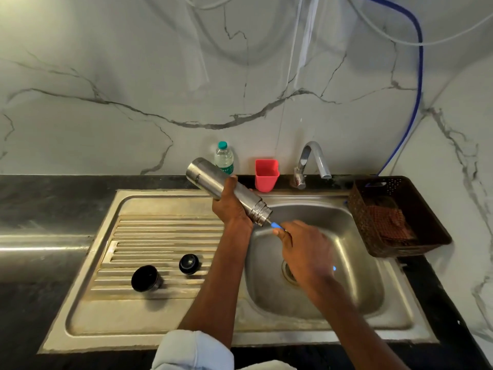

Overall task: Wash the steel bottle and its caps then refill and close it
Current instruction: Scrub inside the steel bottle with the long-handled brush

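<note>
We are seeing a rolled-up pale sleeve (pixel 196 348) closest to us. Our right hand (pixel 304 252) is holding a blue brush handle (pixel 275 225) that is poking into the steel bottle (pixel 226 189). Our left hand (pixel 230 206) is gripping the bottle, tilting its mouth down over the sink (pixel 346 263). Two black caps (pixel 146 278) (pixel 189 264) are sitting on the ridged drainboard (pixel 160 236). Farther back, a red cup (pixel 266 174) and tap (pixel 312 162) are standing by the wall.

A white marble-look wall (pixel 133 76) with grey veins rises behind a dark counter (pixel 40 198). A blue hose (pixel 420 76) and pale cords hang down the wall at far right. Light glares off the counter's left edge.
</note>
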